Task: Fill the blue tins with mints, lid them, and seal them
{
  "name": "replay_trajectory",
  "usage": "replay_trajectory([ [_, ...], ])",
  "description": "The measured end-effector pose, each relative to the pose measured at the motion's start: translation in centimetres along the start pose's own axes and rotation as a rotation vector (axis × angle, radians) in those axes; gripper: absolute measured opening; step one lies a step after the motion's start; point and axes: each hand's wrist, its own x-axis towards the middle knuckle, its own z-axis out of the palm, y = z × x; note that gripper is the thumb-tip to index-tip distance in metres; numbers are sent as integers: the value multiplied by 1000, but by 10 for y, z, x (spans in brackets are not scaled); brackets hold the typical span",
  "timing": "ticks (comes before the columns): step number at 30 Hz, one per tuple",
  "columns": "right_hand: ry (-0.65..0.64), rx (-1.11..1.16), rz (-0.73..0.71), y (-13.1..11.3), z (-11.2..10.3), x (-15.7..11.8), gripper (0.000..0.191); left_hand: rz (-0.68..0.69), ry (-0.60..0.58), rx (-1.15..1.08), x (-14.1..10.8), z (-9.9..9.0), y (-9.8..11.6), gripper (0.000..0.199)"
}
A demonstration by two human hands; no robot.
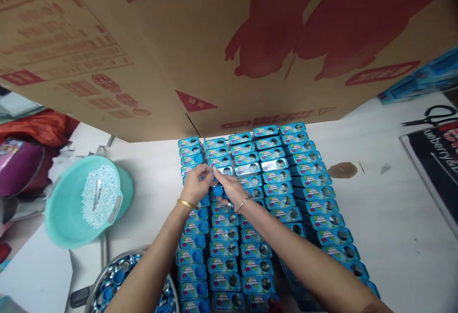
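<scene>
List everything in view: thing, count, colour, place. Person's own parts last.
Tins: dozens, printed blue, five columns on table
Round piece: one, blue, at right hand
Metal bowl: one, silver, lower left
Bowl's round pieces: many, blue
Basin: one, teal, left
Pellets: uncountable, pale, in basin
Carton: one, brown with red print, behind tins
Scissors: one, black, right
Printed panel: one, black, right
Table: one, white, beneath
Far-left clutter: unclear
Bracelets: two, one gold, wrists
Left hand, right hand: one each, bare, over tins
</scene>
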Motion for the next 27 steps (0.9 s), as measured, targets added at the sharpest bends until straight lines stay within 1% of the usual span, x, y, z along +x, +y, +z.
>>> replay_trajectory([
  [1,-45,32,-8,0,0,1,52,-48,59,37,10,-5,-2,18],
  [3,-155,120,-29,0,0,5,49,-174,175,191,37,-19,-8,19],
  [4,-202,167,-37,0,-1,7,47,-234,217,293,51,-27,-10,17],
  [5,-232,212,-38,0,-2,8,46,-277,234,371,64,-34,-12,15],
  [6,-248,251,-33,0,-3,10,45,-310,233,432,76,-40,-14,13],
  [8,-256,312,-20,-2,-5,11,43,-344,191,499,96,-47,-18,15],
  [11,-246,358,5,-6,-7,12,43,-396,115,612,113,-50,-20,27],
  [14,-253,388,23,-7,-8,14,45,-438,67,705,121,-49,-19,35],
  [16,-270,400,24,-6,-8,16,45,-447,48,770,122,-49,-16,36],
  [18,-282,405,26,-5,-8,17,45,-435,45,827,118,-49,-10,33],
  [20,-275,415,38,-5,-9,17,44,-365,73,828,105,-48,-3,27],
  [21,-270,422,43,-6,-9,16,44,-289,81,768,95,-46,1,23],
  [22,-267,427,46,-6,-10,15,44,-188,63,670,82,-43,5,22],
  [23,-265,430,47,-7,-11,14,44,-69,25,542,69,-39,8,24],
  [25,-263,417,52,-8,-12,13,45,156,-124,284,41,-27,13,29],
  [26,-259,404,61,-9,-12,13,44,228,-180,206,29,-21,15,27],
  [27,-252,391,68,-8,-12,13,44,270,-204,170,21,-16,16,22],
])
